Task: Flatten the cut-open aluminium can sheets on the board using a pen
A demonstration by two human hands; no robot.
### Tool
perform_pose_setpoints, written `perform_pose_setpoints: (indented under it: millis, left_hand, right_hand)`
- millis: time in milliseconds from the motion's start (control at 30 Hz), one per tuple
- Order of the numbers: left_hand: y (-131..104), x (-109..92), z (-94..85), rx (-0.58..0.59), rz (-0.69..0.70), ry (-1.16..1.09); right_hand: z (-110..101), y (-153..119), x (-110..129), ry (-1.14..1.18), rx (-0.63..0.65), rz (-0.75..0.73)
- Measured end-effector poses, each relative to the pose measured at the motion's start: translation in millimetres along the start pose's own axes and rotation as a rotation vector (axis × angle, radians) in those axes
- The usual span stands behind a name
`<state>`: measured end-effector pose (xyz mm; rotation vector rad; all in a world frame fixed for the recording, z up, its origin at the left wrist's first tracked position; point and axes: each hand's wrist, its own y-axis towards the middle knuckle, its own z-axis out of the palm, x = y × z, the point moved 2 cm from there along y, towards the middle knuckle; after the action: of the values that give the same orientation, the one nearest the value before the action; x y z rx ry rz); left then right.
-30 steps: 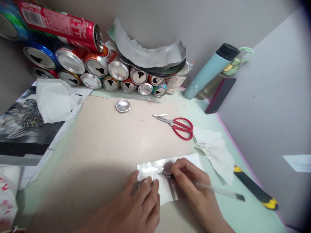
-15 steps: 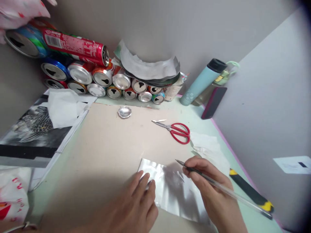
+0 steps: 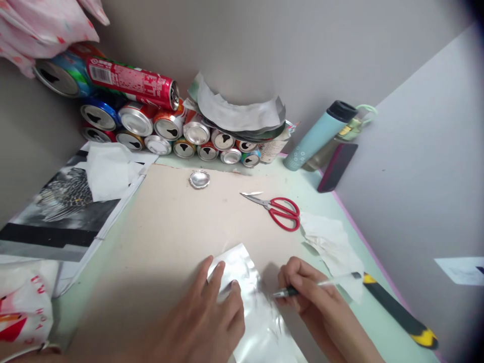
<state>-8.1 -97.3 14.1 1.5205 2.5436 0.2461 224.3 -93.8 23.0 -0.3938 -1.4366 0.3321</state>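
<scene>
Fingers spread, my left hand [image 3: 217,315] lies on the left part of a shiny silver metal sheet [image 3: 251,307], which rests slanted on the beige board [image 3: 166,227]. My right hand [image 3: 308,292] is closed around a clear pen [image 3: 289,292] with a dark grip. The pen's tip points left, at the right edge of the sheet; whether it touches is unclear. Beyond the hands lie red-handled scissors [image 3: 278,209] with a thin pale sliver beside the blades. A small round silver metal piece [image 3: 199,179] sits near the board's far edge.
Stacked drink cans [image 3: 166,126] line the back, with curved metal sheets [image 3: 242,113] on top. A blue bottle [image 3: 321,133] and dark phone-like object [image 3: 338,167] stand back right. Crumpled white paper [image 3: 333,244] and a black-yellow cutter [image 3: 401,310] lie right; printed sheets [image 3: 68,201] lie left.
The metal sheet has turned, its far corner now pointing away from me. My right hand has tilted the pen flatter and lowered its tip to the sheet's right edge. The camera view has shifted slightly.
</scene>
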Motion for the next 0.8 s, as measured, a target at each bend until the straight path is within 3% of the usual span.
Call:
perform_pose_setpoints:
  millis: [267, 433, 533, 800]
  left_hand:
    - [6, 0, 7.1, -0.017, 0.004, 0.023]
    - [6, 3, 8.1, -0.023, -0.03, 0.051]
    - [5, 3, 9.9, -0.049, -0.033, 0.048]
    - [7, 7, 10.7, -0.027, -0.034, 0.039]
  right_hand:
    - [22, 34, 14, -0.342, 0.117, -0.282]
    - [22, 40, 4, -0.435, 0.039, -0.414]
    - [17, 41, 1, -0.47, 0.007, -0.452]
    - [20, 44, -7, -0.518, 0.102, -0.456]
